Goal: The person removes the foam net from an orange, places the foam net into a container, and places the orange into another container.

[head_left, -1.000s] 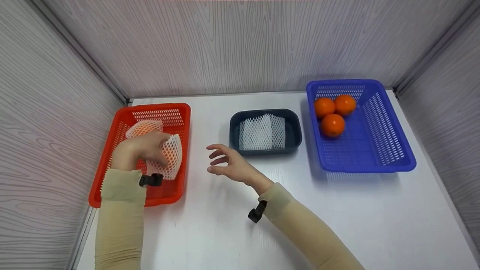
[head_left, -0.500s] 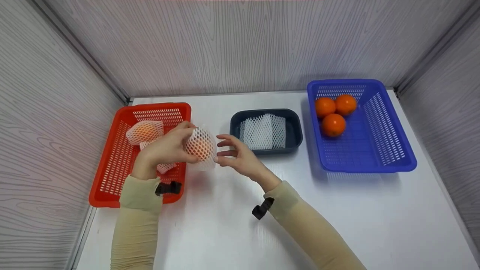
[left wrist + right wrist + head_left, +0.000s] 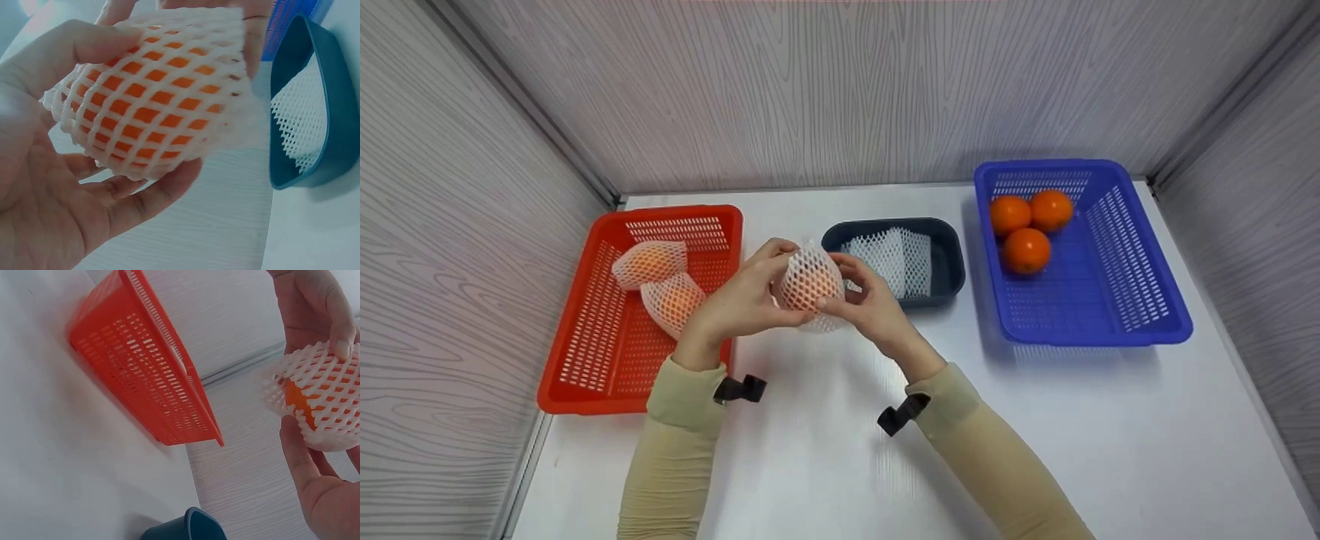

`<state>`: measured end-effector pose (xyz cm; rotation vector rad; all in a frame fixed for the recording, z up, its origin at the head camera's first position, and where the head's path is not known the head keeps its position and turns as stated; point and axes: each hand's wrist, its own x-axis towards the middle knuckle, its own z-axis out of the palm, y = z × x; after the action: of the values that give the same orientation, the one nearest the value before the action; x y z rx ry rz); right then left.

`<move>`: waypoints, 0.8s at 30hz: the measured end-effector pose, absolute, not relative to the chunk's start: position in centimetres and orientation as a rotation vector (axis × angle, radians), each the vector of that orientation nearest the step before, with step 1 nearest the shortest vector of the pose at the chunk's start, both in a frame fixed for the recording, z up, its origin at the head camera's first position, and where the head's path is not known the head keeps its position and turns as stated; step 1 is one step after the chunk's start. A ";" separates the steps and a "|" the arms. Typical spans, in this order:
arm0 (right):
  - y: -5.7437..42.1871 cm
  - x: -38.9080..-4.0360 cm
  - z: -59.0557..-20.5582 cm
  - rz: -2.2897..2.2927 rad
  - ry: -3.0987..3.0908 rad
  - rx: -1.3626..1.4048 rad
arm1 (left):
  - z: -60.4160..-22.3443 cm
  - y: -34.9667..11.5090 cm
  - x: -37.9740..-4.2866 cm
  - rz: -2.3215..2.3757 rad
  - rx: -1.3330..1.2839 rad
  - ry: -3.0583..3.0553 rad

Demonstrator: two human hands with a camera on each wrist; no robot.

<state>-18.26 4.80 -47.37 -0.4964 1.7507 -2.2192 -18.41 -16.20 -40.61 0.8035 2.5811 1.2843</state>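
Note:
Between both hands, over the table in front of the dark box, is an orange in a white foam net. My left hand grips it from the left, thumb and fingers curled about the net, as the left wrist view shows closely. From the other side my right hand pinches the net, thumb in front and fingers behind. Bare orange peel shows at the net's open end in the right wrist view, where the netted orange sits between the two hands. Two more netted oranges lie in the red basket.
A dark teal box holding folded white foam nets stands just behind the right hand. At the right, a blue basket contains three bare oranges. Wood-grain panels enclose the white table at the back and sides.
My left hand has lifted the netted orange out of the red basket and carried it right. My right hand has moved slightly right and now holds it too.

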 end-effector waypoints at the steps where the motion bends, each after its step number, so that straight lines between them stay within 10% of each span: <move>1: 5.1 -18.3 -47.3 -2.231 1.746 -0.483 | -40.8 -16.0 -18.4 1.323 0.824 2.588; 24: 11.9 -17.2 -51.8 -2.500 1.328 -0.382 | -49.5 -10.3 -17.4 1.898 0.457 2.280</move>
<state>-17.17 11.92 -51.75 -0.3825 1.3279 -2.5001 -17.39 -10.26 -49.45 0.4574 2.2797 1.8980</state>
